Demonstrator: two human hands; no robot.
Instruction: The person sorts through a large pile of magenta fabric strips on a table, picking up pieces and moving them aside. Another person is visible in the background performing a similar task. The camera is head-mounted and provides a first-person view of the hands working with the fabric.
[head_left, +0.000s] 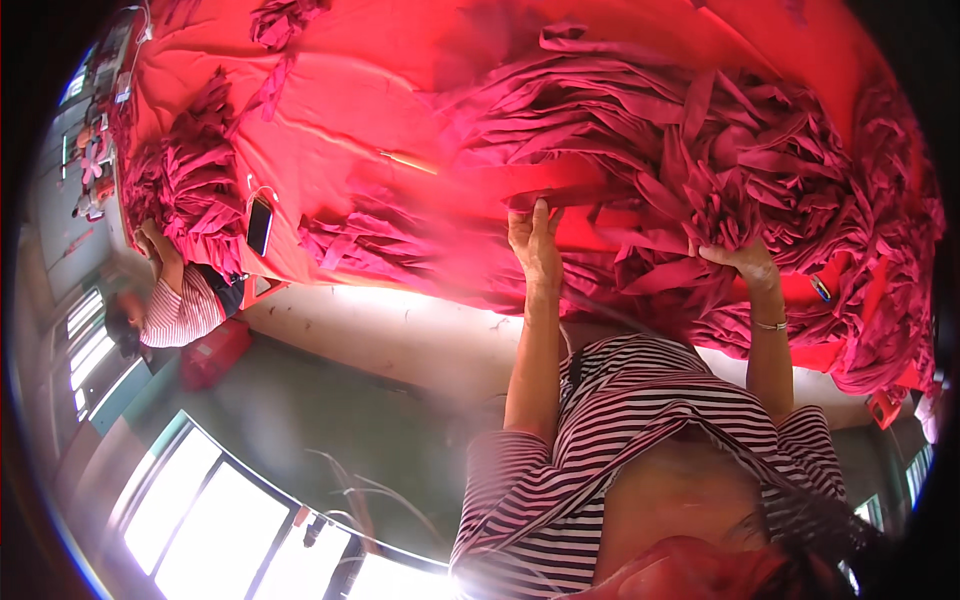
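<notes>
One dark-red cloth strip (588, 194) is pinched by the left hand (536, 245) over the red-covered counter (350, 100); the right hand (750, 263), fingers partly hidden, seems closed round a bunch (724, 215). Likely light, limp: grip near an end.

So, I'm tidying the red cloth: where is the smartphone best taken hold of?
Probably by its two long edges, coming from the near end: the smartphone lies flat and narrow, dark face up, and a pale cord seems to loop at its far end.
</notes>
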